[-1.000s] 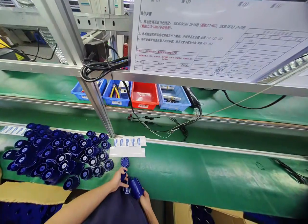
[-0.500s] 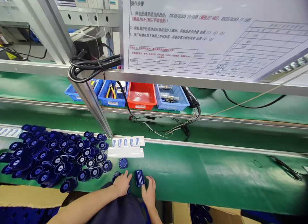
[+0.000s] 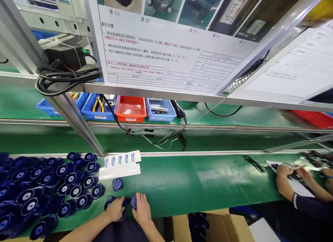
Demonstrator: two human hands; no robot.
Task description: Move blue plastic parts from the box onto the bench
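1. Under both hands runs the green table, the biggest thing in view.
2. Left of the hands lies a heap of blue caps, spreading up to a sheet of labels.
3. Right of the hands, well apart, a co-worker's hands rest on paper.
4. Left hand lies flat, fingers loosely spread, on a blue part.
5. Right hand cups a blue cap at its fingertips, just beside the left.

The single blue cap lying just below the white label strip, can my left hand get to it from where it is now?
Probably yes. The left hand rests on the green mat just below the single blue cap, with only bare mat between them.
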